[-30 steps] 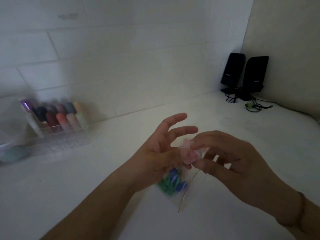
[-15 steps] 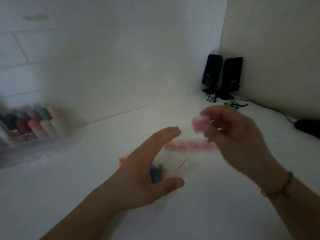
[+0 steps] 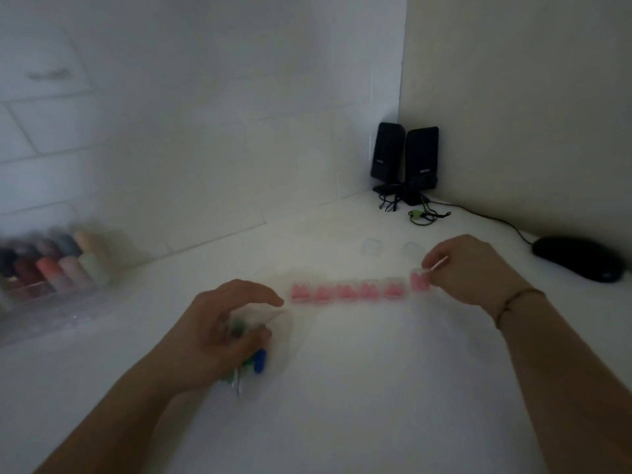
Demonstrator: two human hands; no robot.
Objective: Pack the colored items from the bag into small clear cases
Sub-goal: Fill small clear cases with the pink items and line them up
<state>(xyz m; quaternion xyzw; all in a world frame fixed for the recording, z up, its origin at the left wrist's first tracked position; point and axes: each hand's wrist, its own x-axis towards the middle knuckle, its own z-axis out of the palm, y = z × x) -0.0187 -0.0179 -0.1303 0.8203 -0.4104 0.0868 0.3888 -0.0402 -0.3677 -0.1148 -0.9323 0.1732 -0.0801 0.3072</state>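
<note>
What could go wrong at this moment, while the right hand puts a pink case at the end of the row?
1. The right hand holds the pink case close to the row of pink cases; a small slip may push the row out of line.
2. The left hand grips the clear bag loosely, and blue and green items show at its lower edge; they could spill onto the white counter.
</note>
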